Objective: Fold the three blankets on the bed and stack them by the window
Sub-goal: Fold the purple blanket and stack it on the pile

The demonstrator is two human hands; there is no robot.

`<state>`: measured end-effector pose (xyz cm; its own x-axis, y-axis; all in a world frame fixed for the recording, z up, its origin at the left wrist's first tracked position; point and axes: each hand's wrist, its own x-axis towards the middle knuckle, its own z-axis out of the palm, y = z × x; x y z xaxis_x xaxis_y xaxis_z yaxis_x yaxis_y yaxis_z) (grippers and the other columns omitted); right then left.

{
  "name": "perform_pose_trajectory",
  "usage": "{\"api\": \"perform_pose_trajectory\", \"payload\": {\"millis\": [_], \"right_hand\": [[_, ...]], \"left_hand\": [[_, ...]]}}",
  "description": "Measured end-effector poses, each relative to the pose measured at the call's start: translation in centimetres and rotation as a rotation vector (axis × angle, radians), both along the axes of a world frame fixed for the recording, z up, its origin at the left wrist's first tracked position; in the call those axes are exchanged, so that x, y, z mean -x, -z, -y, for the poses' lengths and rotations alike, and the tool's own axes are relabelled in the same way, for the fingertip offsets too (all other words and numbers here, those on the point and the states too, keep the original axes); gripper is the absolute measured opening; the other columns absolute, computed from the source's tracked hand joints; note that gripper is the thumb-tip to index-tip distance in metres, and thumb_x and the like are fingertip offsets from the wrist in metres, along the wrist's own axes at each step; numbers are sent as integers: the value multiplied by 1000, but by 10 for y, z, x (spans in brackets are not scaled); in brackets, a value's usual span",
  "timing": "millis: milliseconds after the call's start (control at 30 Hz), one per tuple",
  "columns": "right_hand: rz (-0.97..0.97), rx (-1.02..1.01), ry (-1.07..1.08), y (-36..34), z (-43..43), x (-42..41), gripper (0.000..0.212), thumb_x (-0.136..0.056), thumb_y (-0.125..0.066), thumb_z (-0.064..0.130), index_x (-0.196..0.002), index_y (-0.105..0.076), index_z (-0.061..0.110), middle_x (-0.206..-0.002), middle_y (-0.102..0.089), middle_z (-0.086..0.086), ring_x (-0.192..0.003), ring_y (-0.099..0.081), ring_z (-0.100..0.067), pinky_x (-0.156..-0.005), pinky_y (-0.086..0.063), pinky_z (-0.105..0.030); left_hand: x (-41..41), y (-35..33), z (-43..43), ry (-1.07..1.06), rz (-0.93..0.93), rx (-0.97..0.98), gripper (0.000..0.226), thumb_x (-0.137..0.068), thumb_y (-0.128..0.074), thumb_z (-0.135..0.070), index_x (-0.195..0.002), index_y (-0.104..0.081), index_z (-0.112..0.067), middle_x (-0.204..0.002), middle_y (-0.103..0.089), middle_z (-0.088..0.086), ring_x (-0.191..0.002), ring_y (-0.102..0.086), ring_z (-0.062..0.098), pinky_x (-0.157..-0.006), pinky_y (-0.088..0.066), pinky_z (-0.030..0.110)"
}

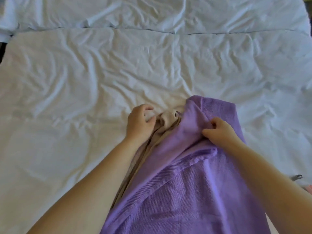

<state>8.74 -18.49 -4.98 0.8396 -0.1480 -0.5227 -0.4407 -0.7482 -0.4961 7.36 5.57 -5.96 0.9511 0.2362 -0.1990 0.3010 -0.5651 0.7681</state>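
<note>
The white bed [84,73] fills everything from nine to three. The purple blanket [185,183] runs from six up to the centre, lying over the beige blanket [167,122], which peeks out at its eleven. I reckon I should lift the purple clear before folding either. My right hand [219,130] pinches a purple fold, wrist low. My left hand [140,122] curls beside the beige; I cannot tell if it grips.

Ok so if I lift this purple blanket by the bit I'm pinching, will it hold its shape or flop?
Probably floppy: the purple blanket bunches into soft folds where your right hand pinches it. Likely light for its size: the draped edges look thin. It may drag the beige blanket beneath it along, since they overlap.
</note>
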Motion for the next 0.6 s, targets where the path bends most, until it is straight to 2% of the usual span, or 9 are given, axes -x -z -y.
{"api": "perform_pose_trajectory", "payload": {"millis": [67, 133, 233, 300, 333, 400, 500, 533, 600], "right_hand": [[-55, 97, -70, 2, 9, 5, 20, -72, -63, 21, -83, -47, 14, -75, -56, -1, -72, -53, -23, -61, -39, -32], [-68, 151, -110, 2, 11, 5, 35, -71, -64, 24, -97, -42, 20, -89, -55, -2, -80, -53, -26, -68, -43, -34], [207, 129, -152, -5, 2, -1, 50, -71, -62, 19, -117, -44, 23, -116, -48, -5, -103, -49, -29, -83, -41, -36], [461, -1, -240, -15, -12, -8, 40, -76, -57, 16, -116, -55, 20, -119, -54, -4, -112, -48, -28, -93, -37, -34], [506, -79, -289, -18, -20, -13, 32, -80, -55, 15, -112, -60, 19, -117, -57, -1, -111, -50, -25, -94, -37, -31], [406, -171, -384, -22, -33, -20, 21, -91, -54, 22, -109, -64, 21, -109, -62, 6, -103, -56, -16, -85, -44, -24], [119, -83, -534, -20, -41, -24, 32, -94, -52, 33, -124, -56, 21, -109, -61, 6, -101, -58, -16, -82, -46, -27], [68, -60, -571, -20, -42, -25, 31, -94, -53, 33, -123, -57, 22, -105, -61, 8, -99, -58, -16, -83, -46, -29], [98, -50, -636, -22, -43, -25, 14, -91, -57, 30, -101, -63, 23, -88, -58, 12, -88, -56, -17, -75, -45, -31]], "left_hand": [[-6, 11, -9, 167, -133, -31, 41, -79, -72, -27, -118, -61, -23, -122, -56, 2, -111, -55, 20, -98, -45, 37], [-9, 14, -7, 357, -160, -12, 49, -75, -75, -26, -121, -61, -25, -122, -56, 1, -112, -54, 18, -99, -43, 35], [-13, 9, 2, 377, -146, 45, 29, -76, -73, -18, -99, -64, -33, -98, -60, -14, -79, -57, 4, -74, -46, 24], [-14, 1, 3, 333, -156, 145, 26, -78, -69, -10, -78, -59, -34, -68, -58, -20, -57, -48, -2, -57, -40, 19], [-14, -2, 2, 329, -164, 215, 29, -78, -67, -5, -74, -57, -32, -63, -56, -18, -55, -47, 0, -56, -40, 18], [-13, -11, -3, 349, -175, 336, 30, -75, -65, 1, -75, -57, -28, -69, -56, -15, -62, -50, 4, -61, -44, 19], [-8, -18, -14, 387, -232, 425, 37, -71, -70, 5, -89, -60, -26, -78, -58, -11, -68, -54, 4, -66, -48, 18], [-7, -19, -16, 387, -249, 400, 39, -71, -73, 5, -93, -61, -26, -79, -58, -9, -67, -54, 4, -67, -48, 20], [-5, -19, -20, 354, -223, 293, 38, -70, -75, 2, -89, -63, -28, -73, -55, -10, -59, -50, 1, -63, -44, 18]]}}
